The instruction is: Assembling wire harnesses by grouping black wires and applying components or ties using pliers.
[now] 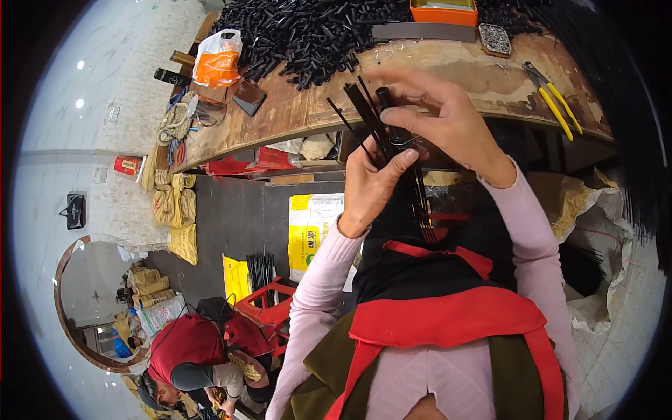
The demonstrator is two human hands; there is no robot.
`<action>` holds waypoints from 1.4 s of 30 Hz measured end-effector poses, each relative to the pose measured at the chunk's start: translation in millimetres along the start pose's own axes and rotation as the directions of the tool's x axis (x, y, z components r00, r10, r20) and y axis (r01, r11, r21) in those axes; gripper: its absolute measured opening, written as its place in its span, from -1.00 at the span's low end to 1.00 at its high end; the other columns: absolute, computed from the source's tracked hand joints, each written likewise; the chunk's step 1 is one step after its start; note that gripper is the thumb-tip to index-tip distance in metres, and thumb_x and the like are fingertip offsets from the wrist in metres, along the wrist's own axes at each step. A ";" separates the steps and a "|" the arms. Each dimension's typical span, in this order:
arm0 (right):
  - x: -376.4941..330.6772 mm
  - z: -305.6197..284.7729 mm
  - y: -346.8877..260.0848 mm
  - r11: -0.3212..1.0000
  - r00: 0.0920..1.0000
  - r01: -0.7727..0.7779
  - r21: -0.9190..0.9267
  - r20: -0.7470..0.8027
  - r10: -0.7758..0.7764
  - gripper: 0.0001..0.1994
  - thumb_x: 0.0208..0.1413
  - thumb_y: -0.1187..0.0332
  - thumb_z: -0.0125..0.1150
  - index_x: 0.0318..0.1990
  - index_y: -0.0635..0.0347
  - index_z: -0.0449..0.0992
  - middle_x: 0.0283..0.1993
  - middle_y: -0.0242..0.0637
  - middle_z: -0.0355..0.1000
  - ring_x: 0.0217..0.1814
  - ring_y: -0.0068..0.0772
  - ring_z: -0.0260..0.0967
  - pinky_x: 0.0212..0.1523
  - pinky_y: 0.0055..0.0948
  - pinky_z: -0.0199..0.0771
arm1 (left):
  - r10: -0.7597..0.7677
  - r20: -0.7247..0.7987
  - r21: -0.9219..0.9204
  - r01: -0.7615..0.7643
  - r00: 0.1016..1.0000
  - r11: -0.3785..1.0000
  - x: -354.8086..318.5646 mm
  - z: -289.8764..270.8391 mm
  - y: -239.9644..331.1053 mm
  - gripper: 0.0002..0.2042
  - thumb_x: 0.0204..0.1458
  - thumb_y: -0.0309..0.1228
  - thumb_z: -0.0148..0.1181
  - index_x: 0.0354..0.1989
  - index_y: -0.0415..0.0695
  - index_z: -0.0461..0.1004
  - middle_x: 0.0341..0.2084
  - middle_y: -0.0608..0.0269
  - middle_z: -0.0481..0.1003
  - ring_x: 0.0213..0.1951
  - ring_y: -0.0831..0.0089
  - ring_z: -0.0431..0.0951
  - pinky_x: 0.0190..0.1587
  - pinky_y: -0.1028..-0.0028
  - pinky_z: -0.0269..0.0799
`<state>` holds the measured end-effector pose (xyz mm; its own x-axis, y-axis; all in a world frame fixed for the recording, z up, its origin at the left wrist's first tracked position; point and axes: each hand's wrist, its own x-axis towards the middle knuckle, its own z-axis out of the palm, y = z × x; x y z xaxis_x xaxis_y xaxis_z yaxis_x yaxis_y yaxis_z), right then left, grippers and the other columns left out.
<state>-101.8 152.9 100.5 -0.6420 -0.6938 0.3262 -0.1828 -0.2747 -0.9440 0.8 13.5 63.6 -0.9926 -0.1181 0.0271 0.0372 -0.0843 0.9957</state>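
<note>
My left hand (374,185) is closed round a bundle of thin black rods (369,115). The rods run up past my fingers and down in front of my dark apron, and one thin rod splays off to the left. My right hand (448,119) is beside it, with thumb and fingers pinching a short black tube (383,96) against the bundle. A thin wire-like loop shows below that thumb. On the wooden table (308,108) beyond my hands lies a big pile of short black plastic pieces (301,35).
Pliers (553,98) with yellow handles lie at the table's right, near a speckled block (495,40) and an orange tray (444,12). A phone (249,97) and plastic bag (218,59) are left. Another person (189,357) works lower left, beside a red stool (269,308).
</note>
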 end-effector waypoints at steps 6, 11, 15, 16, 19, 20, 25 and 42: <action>-0.2 3.8 6.6 0.996 0.996 0.079 -0.049 -0.042 -0.081 -0.67 0.12 0.59 0.19 0.07 0.30 0.49 -0.03 -0.28 0.51 0.02 -0.51 0.46 0.08 -0.51 0.46 | 0.030 0.013 -0.063 -0.029 0.999 0.998 1.8 -1.5 -1.5 -0.77 0.13 -0.51 0.22 -0.08 -0.32 0.41 -0.28 0.17 0.59 -0.20 0.48 0.59 -0.07 0.50 0.48; 1.3 1.5 8.0 0.990 0.994 0.100 -0.100 -0.023 -0.103 -0.67 0.14 0.57 0.17 0.09 0.29 0.47 -0.03 -0.27 0.51 0.00 -0.53 0.47 0.03 -0.53 0.49 | 0.039 0.011 -0.015 -0.039 0.999 0.999 1.6 -2.0 -3.9 -0.79 0.14 -0.51 0.20 -0.10 -0.31 0.41 -0.30 0.16 0.59 -0.21 0.46 0.59 -0.06 0.49 0.47; -8.8 -5.3 21.9 0.986 0.955 0.097 0.137 -0.291 -0.054 -0.68 0.29 0.41 0.02 0.14 0.34 0.38 -0.04 -0.20 0.49 0.01 -0.43 0.46 0.09 -0.43 0.45 | 0.027 -0.008 0.055 -0.026 1.000 0.998 2.6 -4.7 -5.7 -0.80 0.15 -0.50 0.20 -0.11 -0.32 0.41 -0.31 0.16 0.59 -0.22 0.45 0.58 -0.06 0.48 0.46; -16.5 -6.5 32.9 0.954 0.892 0.197 0.224 -0.444 -0.080 -0.66 0.33 0.35 -0.04 0.15 0.37 0.35 -0.05 -0.18 0.49 0.01 -0.39 0.46 0.10 -0.39 0.43 | 0.045 -0.007 0.046 -0.045 0.999 0.998 2.8 -5.9 -5.9 -0.78 0.15 -0.44 0.20 -0.12 -0.33 0.43 -0.31 0.13 0.59 -0.22 0.43 0.58 -0.07 0.46 0.47; -54.9 17.8 76.3 0.948 0.755 0.113 0.296 -0.647 0.112 -0.75 0.34 0.32 -0.04 -0.01 0.33 0.38 -0.24 -0.28 0.43 -0.21 -0.48 0.39 -0.10 -0.46 0.40 | 0.037 -0.034 -0.009 -0.038 0.999 0.999 3.3 -4.9 -2.2 -0.76 0.15 -0.39 0.21 -0.14 -0.33 0.47 -0.29 0.09 0.59 -0.20 0.41 0.58 -0.06 0.45 0.46; -66.1 27.4 82.4 0.949 0.781 0.055 0.310 -0.605 0.152 -0.81 0.32 0.34 0.02 -0.07 0.29 0.37 -0.22 -0.28 0.43 -0.18 -0.51 0.38 -0.07 -0.49 0.39 | 0.009 -0.048 -0.062 -0.012 0.999 0.998 3.7 -3.7 -1.4 -0.76 0.14 -0.39 0.22 -0.15 -0.33 0.47 -0.28 0.07 0.59 -0.18 0.40 0.59 -0.03 0.44 0.45; -75.9 58.0 86.0 0.898 0.855 0.045 0.439 -0.481 0.193 -0.82 0.16 0.49 0.23 -0.13 0.25 0.38 -0.18 -0.41 0.40 -0.16 -0.66 0.30 -0.07 -0.62 0.30 | -0.063 -0.071 -0.076 0.058 0.995 0.995 3.6 -5.0 -0.5 -0.74 0.12 -0.40 0.25 -0.10 -0.32 0.48 -0.21 0.05 0.59 -0.15 0.40 0.58 0.02 0.43 0.43; -62.4 62.5 96.8 0.707 0.885 0.026 0.707 -0.345 0.313 -0.89 0.14 0.50 0.27 -0.22 0.19 0.45 -0.21 -0.50 0.41 -0.13 -0.71 0.32 -0.06 -0.66 0.29 | 0.102 -0.086 0.354 -0.065 0.991 0.933 8.5 -16.8 6.0 -0.81 0.03 -0.54 0.31 -0.20 -0.35 0.54 -0.33 0.21 0.64 -0.30 0.63 0.59 -0.19 0.58 0.51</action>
<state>-32.9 128.0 -8.1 -0.8820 -0.4706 -0.0234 0.3808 -0.6827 -0.6236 -5.5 -4.6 68.4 -0.9701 -0.2105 0.1206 0.0584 0.2798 0.9583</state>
